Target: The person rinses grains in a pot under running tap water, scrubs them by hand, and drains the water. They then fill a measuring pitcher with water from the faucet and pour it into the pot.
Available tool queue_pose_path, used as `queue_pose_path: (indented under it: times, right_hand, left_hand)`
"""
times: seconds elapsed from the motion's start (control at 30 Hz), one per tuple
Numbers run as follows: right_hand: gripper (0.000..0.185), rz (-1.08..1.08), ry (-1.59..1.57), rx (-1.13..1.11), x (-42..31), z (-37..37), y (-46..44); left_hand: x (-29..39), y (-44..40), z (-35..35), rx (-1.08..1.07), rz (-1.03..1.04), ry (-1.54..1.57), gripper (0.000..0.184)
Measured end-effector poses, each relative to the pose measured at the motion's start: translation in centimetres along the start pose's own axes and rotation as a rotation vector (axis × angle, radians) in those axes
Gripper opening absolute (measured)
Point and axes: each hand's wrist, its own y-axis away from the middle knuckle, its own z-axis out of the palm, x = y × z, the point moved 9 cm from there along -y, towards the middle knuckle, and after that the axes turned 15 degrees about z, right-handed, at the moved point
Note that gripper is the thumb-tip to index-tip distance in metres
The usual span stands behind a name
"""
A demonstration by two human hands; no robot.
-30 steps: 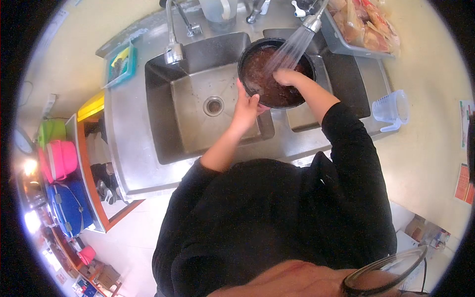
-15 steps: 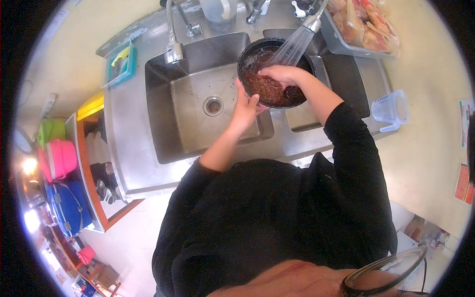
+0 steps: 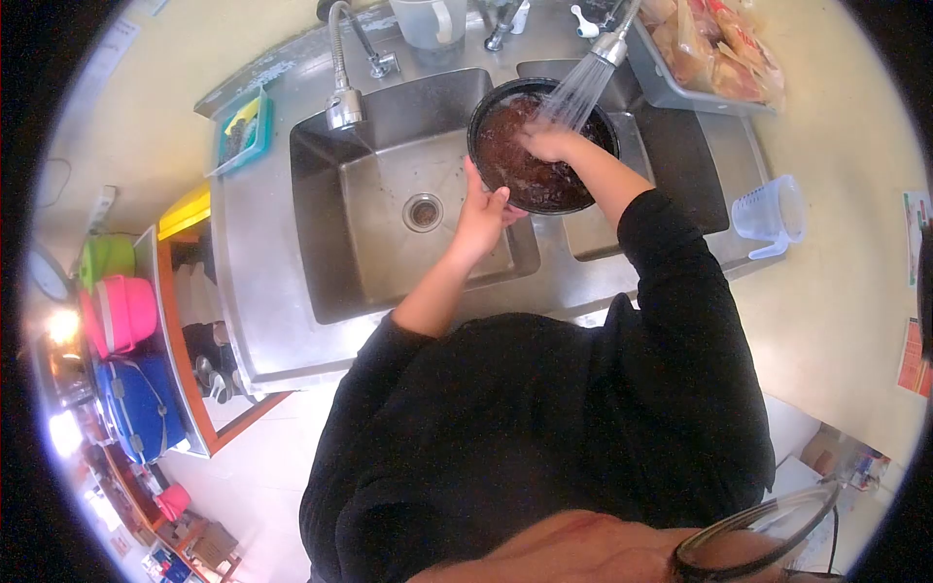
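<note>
Spanning divider btwn two sink basins (image 3: 340, 233): black bowl (image 3: 472, 146), reddish-brown contents under water. Rim gripped by L hand (image 3: 483, 216), thumb up. R hand (image 3: 549, 144) dipped in contents; finger closure can't be told, blurred. Bowl showered by R-side spray head (image 3: 610, 47). Clear measuring jug (image 3: 768, 212) seen on counter, R.

Bright interior, strong fisheye curvature, black corners, steel glare, moving hand blurred
</note>
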Motion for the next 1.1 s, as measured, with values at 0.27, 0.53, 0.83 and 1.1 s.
queue_pose_path:
  times: [0.27, 0.53, 0.83, 1.1]
  right_hand:
    - [0.053, -0.244, -0.005, -0.178, -2.8, 1.9, 2.8]
    - [0.044, -0.163, -0.112, -0.243, -2.7, -0.3, 8.3]
    - [0.043, -0.202, -0.614, 0.605, 2.9, -8.3, 9.5]
    - [0.018, 0.282, -0.537, 0.652, 8.3, -10.4, 13.3]
  left_hand:
    - [1.1, 0.3, 0.6, 0.02, -0.016, 0.043, 0.078]
    - [0.8, 0.2, 0.4, 0.015, -0.015, 0.057, 0.078]
    - [0.6, 0.3, 0.1, 0.048, 0.006, 0.04, 0.076]
    - [1.2, -1.3, -2.7, 0.195, 0.117, -0.104, 0.066]
